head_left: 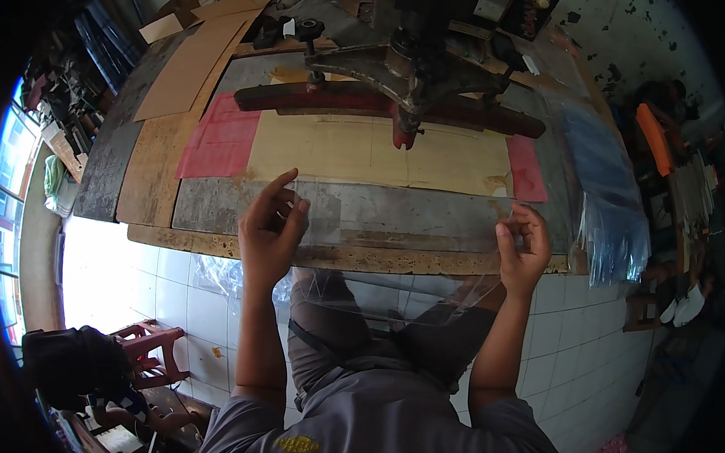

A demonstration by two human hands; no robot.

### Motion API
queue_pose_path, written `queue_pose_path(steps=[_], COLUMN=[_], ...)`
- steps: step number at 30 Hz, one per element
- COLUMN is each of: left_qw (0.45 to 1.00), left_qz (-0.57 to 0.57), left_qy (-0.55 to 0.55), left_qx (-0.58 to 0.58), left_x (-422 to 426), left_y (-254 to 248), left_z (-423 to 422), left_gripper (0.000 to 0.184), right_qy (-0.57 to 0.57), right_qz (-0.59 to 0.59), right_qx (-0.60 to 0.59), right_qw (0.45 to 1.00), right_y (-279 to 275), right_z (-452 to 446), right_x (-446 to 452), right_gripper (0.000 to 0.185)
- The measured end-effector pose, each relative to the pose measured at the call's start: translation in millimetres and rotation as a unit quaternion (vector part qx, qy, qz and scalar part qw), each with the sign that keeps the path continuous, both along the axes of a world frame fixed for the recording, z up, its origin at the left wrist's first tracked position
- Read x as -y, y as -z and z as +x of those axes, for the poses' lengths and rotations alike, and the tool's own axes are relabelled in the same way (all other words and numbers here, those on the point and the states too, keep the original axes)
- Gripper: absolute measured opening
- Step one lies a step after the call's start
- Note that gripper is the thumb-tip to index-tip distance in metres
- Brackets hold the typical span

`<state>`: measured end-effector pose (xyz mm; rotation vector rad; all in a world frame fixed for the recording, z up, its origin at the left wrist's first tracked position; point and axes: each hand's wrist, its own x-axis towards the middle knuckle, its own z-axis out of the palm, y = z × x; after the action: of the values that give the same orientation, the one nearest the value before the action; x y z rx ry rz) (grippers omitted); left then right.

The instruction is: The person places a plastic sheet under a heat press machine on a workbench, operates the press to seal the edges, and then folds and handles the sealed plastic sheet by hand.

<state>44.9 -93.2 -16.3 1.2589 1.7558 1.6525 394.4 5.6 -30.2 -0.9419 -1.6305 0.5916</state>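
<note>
A clear plastic sheet (397,295) stretches between my two hands, over the front edge of the bench and above my lap. My left hand (268,234) holds its left side between thumb and fingers, the index finger reaching forward. On the other side, my right hand (526,245) pinches the sheet's right corner. Just beyond my hands lies a yellow board (336,151) on the metal bed, with a pink sheet (218,140) at its left and a smaller pink piece (526,169) at its right. A press with a red bar (334,97) stands over the board.
Brown cardboard (189,61) lies at the far left of the bench. A stack of bluish clear plastic (605,194) hangs over the right end. More clear plastic (220,271) is below the front edge. A red stool (155,349) stands on the tiled floor at left.
</note>
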Motion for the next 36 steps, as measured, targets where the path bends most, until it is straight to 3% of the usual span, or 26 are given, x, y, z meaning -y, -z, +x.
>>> queue_pose_path(steps=[18, 21, 24, 25, 29, 32, 33, 36], left_qw=[0.999, 0.997, 0.994, 0.99, 0.989, 0.97, 0.965, 0.938], left_qz=[-0.006, 0.006, -0.051, -0.081, 0.083, 0.237, 0.255, 0.344], left_qy=[0.032, 0.062, 0.098, 0.111, 0.119, 0.052, 0.031, 0.013], left_qx=[-0.029, 0.047, -0.004, -0.036, -0.039, -0.014, 0.058, 0.044], left_x=[3.5, 3.8, 7.8, 13.3, 33.6, 52.4, 60.3, 66.8], left_y=[2.0, -0.9, 7.6, 1.0, -18.8, -12.1, -12.8, -11.4], left_z=[-7.2, -6.9, -17.4, -15.5, 6.9, 18.2, 27.4, 37.0], left_gripper=[0.049, 0.043, 0.034, 0.021, 0.011, 0.012, 0.016, 0.014], right_qy=[0.027, 0.038, 0.051, 0.055, 0.085, -0.003, -0.02, -0.12], right_qz=[0.017, 0.056, 0.078, 0.087, 0.128, 0.073, 0.01, -0.181], right_qx=[-0.01, -0.017, -0.017, -0.01, -0.052, -0.079, -0.064, -0.018], right_qw=[0.999, 0.998, 0.995, 0.995, 0.987, 0.994, 0.998, 0.976], right_y=[-0.4, 2.6, 1.4, -0.3, -7.4, -30.1, -29.2, -24.4], right_z=[-1.4, 1.7, 5.8, 7.9, 21.4, 12.1, 10.3, 18.2], right_x=[1.5, 1.3, 4.9, 6.9, 23.7, 33.1, 36.6, 55.7], right_gripper=[0.031, 0.031, 0.031, 0.031, 0.046, 0.071, 0.09, 0.088])
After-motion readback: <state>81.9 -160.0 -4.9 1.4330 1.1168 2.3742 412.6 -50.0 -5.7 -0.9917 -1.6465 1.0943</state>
